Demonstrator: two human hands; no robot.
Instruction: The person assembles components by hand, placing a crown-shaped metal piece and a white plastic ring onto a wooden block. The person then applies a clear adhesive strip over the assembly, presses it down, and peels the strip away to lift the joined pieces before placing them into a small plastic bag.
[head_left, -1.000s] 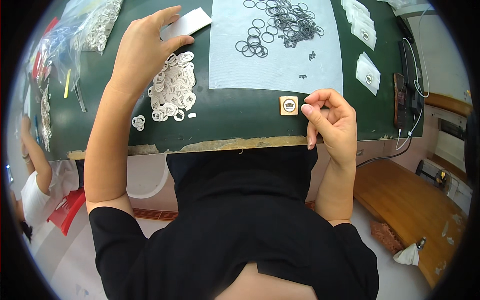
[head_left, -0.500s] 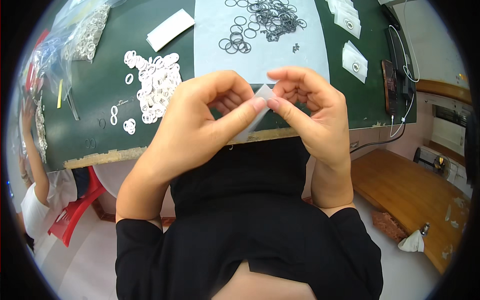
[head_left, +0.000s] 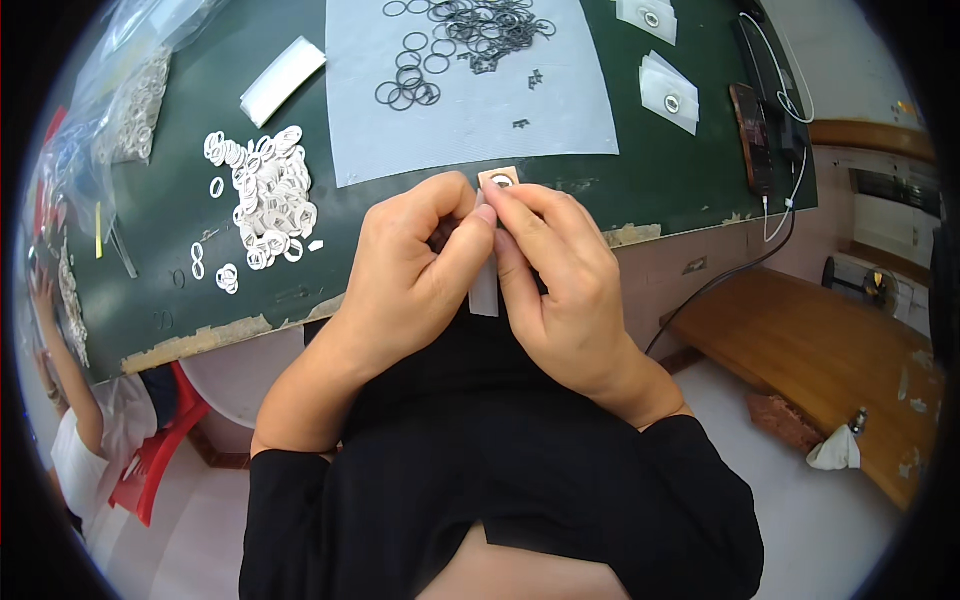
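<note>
Both my hands meet above the table's near edge around a small translucent plastic bag (head_left: 484, 292). My left hand (head_left: 415, 255) pinches its upper part between thumb and fingers. My right hand (head_left: 557, 270) is closed against it from the other side, fingertips at the bag's upper end. A small round ring (head_left: 502, 180) shows just past my right fingertips, set against a pale beige patch. Whether the ring lies inside the bag is hidden by my fingers. The bag's lower end hangs between my hands as a narrow white strip.
White rings (head_left: 275, 195) lie piled at left, beside a stack of white bags (head_left: 283, 80). Black rings (head_left: 480, 30) and small dark bits cover a pale sheet (head_left: 465, 125). Bags with rings (head_left: 668, 95), a phone (head_left: 750, 140) and cables lie right. A person's arm (head_left: 75, 365) reaches in far left.
My right hand has turned inward and closed over the bag's top; its fingers were spread before. A ring now shows at the fingertips. The view has shifted, so the table items sit further left.
</note>
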